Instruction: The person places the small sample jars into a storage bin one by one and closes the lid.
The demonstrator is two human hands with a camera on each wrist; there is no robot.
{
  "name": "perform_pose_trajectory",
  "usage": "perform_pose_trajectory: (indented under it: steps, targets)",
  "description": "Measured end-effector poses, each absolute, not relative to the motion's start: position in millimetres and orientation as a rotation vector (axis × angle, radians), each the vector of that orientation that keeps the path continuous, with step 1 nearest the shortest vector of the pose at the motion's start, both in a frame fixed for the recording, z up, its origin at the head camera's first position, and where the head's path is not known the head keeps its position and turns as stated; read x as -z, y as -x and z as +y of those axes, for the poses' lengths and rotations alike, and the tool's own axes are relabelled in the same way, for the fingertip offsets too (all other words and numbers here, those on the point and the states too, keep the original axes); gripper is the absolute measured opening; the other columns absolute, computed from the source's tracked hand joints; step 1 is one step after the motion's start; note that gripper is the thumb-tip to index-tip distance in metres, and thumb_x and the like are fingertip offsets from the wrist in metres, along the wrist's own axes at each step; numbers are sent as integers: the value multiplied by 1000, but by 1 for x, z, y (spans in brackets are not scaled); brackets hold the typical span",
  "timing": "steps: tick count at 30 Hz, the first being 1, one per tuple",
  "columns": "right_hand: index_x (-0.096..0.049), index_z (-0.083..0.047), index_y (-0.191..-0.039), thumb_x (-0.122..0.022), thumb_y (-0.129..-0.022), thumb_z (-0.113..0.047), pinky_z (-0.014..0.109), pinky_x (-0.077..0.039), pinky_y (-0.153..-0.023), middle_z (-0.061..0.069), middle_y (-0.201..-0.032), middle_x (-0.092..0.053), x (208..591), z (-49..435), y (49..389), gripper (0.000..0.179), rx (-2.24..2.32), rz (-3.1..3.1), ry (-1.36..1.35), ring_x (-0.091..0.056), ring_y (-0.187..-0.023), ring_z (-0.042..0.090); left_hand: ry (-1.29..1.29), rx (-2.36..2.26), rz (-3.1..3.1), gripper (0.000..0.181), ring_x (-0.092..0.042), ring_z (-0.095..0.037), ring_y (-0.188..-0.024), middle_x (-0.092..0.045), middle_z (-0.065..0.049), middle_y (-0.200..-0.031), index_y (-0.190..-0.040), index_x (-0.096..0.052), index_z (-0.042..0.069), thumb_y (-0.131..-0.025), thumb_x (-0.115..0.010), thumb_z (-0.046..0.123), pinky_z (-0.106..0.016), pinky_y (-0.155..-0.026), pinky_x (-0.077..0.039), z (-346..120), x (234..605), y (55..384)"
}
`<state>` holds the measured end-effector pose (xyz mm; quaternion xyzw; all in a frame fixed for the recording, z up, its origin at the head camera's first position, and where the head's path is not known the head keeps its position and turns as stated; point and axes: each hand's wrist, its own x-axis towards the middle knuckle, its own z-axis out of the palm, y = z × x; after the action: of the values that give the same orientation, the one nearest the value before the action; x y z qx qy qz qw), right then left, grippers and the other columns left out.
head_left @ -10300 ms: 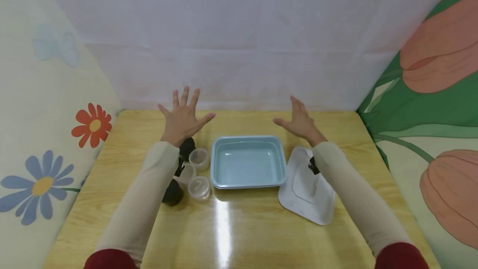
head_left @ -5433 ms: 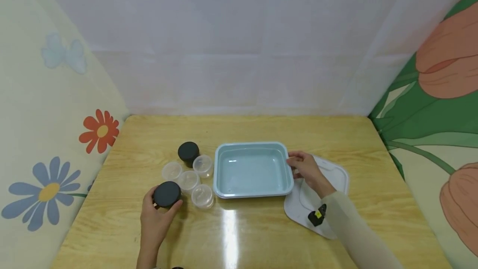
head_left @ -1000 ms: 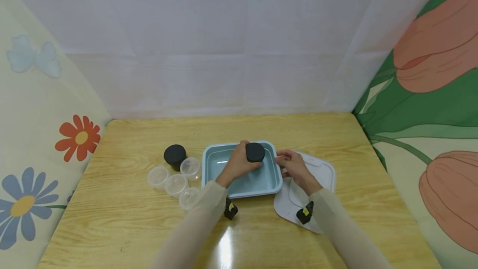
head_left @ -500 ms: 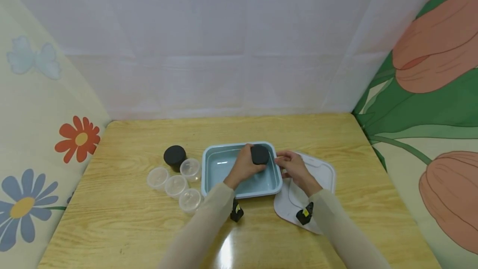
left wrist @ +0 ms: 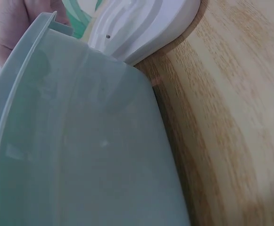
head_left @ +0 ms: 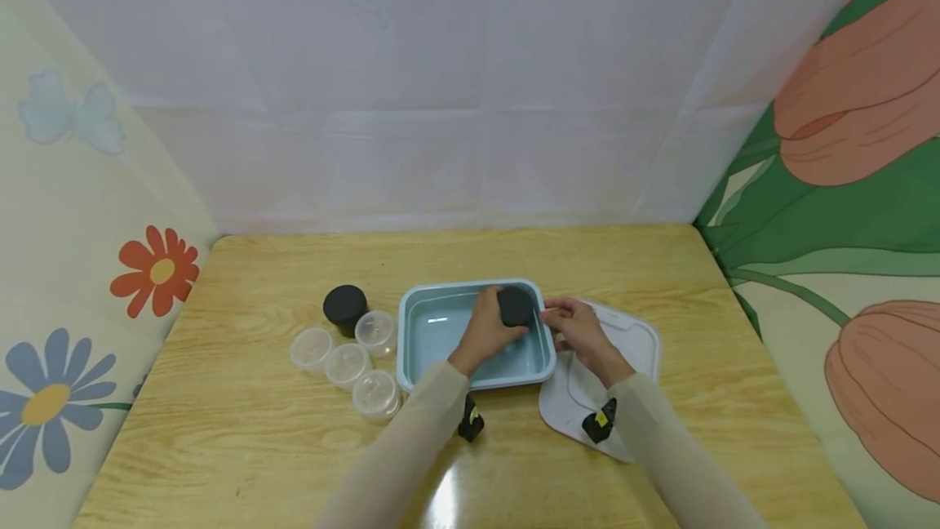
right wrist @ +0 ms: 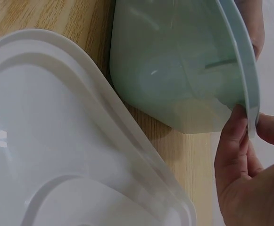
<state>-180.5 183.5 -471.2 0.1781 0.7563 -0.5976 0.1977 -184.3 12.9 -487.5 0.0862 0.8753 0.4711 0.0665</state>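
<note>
In the head view my left hand (head_left: 485, 328) grips a black round jar (head_left: 516, 306), lowered into the far right corner of a light blue plastic tub (head_left: 433, 341). My right hand (head_left: 583, 333) pinches the tub's right rim. In the right wrist view the thumb and fingers of that right hand (right wrist: 250, 165) close on the rim from both sides. The left wrist view shows the tub's outer wall (left wrist: 103, 141), while the jar is hidden there. A second black jar (head_left: 345, 308) stands left of the tub.
Several clear plastic cups (head_left: 347, 365) stand close together left of the tub. A white lid (head_left: 631, 341) lies on the wooden table (head_left: 242, 431) at the right, its edge near the tub. A white cloth (head_left: 455, 104) hangs behind the table.
Earlier both hands were spread and empty; then the left hand took the black jar from the left side and carried it into the tub. Over the last second it shifted slightly right. The right hand stays at the rim.
</note>
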Motion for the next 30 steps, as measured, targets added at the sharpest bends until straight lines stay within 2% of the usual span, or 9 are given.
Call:
perform_pose_trajectory:
  steps: [19,30]
  targets:
    - [-52,-5,-130,-56,-95,-13,25,-51,-58,8,-106,-64,468,182,177,36,1679,2113,-475,-58,-80,11,-305,-1328,2600,77,-46,-37,-124,-45,-26,-133,-136,-38,-4,-76,-80,20,-48,-105,-38,-7,477,184]
    - [-52,-5,-130,-56,-95,-14,26,-51,-60,8,-108,-64,471,184,179,36,1677,2118,-490,-59,-83,12,-242,-1397,2595,74,-50,-36,-120,-50,-23,-132,-135,-39,-1,-76,-79,19,-48,-99,-44,-29,464,182]
